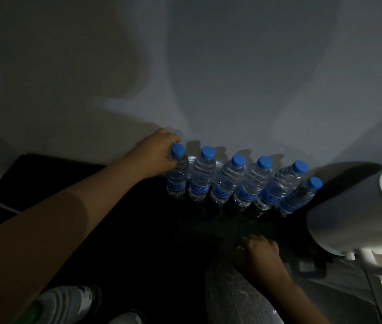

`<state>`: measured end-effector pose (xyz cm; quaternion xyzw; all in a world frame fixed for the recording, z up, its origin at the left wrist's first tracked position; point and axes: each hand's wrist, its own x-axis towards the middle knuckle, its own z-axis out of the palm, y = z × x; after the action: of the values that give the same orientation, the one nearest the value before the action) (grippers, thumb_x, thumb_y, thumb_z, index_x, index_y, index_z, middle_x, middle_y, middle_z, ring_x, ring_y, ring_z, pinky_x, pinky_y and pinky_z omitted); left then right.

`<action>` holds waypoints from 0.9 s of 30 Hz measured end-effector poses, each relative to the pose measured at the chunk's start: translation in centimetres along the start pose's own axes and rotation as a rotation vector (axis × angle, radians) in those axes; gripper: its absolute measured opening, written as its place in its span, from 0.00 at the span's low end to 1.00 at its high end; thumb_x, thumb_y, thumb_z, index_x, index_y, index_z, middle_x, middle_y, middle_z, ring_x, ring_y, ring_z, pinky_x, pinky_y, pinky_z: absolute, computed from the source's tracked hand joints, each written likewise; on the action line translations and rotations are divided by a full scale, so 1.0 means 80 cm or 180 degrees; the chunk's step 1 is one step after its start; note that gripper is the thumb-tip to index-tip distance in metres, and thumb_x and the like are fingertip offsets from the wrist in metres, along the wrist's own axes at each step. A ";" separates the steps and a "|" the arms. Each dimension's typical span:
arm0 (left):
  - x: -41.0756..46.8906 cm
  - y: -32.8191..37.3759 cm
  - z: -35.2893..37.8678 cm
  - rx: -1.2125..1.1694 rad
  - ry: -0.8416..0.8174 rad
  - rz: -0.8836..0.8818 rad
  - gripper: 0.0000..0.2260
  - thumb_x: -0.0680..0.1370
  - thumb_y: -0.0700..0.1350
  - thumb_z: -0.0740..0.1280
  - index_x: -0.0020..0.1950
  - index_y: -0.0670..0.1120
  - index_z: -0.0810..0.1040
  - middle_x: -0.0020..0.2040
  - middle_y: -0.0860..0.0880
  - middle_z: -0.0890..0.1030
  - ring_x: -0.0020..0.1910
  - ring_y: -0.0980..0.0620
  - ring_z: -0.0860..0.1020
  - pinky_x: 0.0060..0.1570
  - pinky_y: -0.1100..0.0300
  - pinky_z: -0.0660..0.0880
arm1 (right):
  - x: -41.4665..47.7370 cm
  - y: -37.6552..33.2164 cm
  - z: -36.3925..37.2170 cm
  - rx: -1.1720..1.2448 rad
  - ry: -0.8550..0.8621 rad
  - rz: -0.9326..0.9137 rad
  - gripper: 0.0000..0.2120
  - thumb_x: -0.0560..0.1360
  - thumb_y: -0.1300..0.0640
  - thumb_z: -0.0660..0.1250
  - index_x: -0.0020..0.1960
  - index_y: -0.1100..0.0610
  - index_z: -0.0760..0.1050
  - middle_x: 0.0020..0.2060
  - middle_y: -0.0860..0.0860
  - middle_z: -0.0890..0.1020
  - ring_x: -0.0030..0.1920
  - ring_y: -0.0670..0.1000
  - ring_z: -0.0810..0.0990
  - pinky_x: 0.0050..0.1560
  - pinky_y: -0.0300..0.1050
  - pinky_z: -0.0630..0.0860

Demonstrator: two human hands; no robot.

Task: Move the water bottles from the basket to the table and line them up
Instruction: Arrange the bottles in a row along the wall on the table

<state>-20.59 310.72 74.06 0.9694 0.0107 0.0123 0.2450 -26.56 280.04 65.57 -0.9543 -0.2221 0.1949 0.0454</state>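
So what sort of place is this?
Probably a dim room in a home, though unsure: a dark table against a plain wall, six water bottles lined up on it, a white rounded object beside them.

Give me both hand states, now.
Left hand: grips the leftmost bottle near its cap.
Right hand: too dark to tell open or closed.

Dim, bluish cast, large soft shadows on wall, dark table, wide-angle edge bending
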 end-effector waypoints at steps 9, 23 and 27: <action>-0.111 0.030 0.004 -0.0233 -0.0080 -0.0230 0.18 0.69 0.45 0.73 0.57 0.53 0.77 0.47 0.59 0.75 0.40 0.62 0.76 0.39 0.72 0.70 | -0.025 -0.001 -0.030 0.0014 0.0154 -0.0242 0.14 0.75 0.43 0.64 0.59 0.46 0.73 0.55 0.44 0.75 0.60 0.47 0.72 0.65 0.47 0.64; -0.261 0.147 0.041 -0.0122 -0.0301 -0.0707 0.19 0.73 0.48 0.71 0.63 0.50 0.74 0.56 0.53 0.76 0.50 0.58 0.75 0.50 0.68 0.72 | -0.100 0.024 -0.074 0.0021 0.0409 -0.0754 0.18 0.74 0.44 0.66 0.63 0.46 0.71 0.60 0.45 0.75 0.63 0.47 0.71 0.68 0.50 0.64; -0.305 0.178 0.052 -0.0151 -0.0247 -0.0974 0.20 0.75 0.49 0.69 0.66 0.51 0.72 0.57 0.54 0.74 0.52 0.60 0.73 0.51 0.69 0.71 | -0.113 0.026 -0.082 0.0088 0.0484 -0.1110 0.20 0.74 0.44 0.67 0.64 0.45 0.71 0.60 0.45 0.76 0.62 0.48 0.72 0.65 0.49 0.65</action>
<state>-44.67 295.59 76.68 0.9501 0.1486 -0.0624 0.2671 -30.64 274.19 74.40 -0.9126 -0.3774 0.1144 0.1083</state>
